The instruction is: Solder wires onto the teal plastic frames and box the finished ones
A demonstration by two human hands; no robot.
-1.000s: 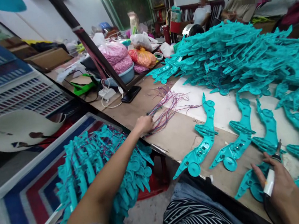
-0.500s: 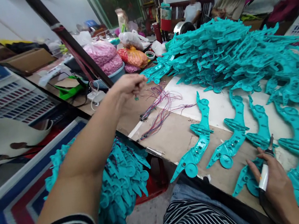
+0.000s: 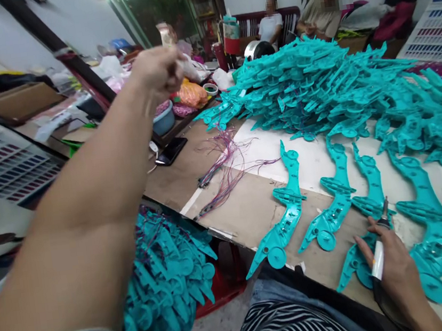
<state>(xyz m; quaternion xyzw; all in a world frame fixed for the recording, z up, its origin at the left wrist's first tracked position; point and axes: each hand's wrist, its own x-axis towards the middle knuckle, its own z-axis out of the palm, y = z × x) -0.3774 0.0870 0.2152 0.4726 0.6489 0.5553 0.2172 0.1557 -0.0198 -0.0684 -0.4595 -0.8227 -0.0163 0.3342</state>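
Observation:
My right hand (image 3: 402,266) is closed around a soldering iron (image 3: 378,260) with a white barrel, dark grip and black cord. Its thin tip points away from me, over a teal plastic bow-shaped part (image 3: 372,176). More such parts lie in a row on the table, among them one at the left (image 3: 289,200) and a wide one at the right (image 3: 428,215). My left hand (image 3: 161,73) is raised above the far left of the table, fingers curled shut. What it holds, if anything, is hidden. Thin red and blue wires (image 3: 228,178) lie bundled on the tabletop.
A large heap of teal parts (image 3: 316,86) covers the back right. Another stack (image 3: 169,268) stands below the table edge, by a red stool (image 3: 233,285). A phone (image 3: 171,151) and a blue basin (image 3: 164,120) are at the left. Two people sit behind.
My left hand has risen and moved left, away from above the wires, uncovering the phone. My right hand keeps the soldering iron in much the same place. The view has shifted slightly.

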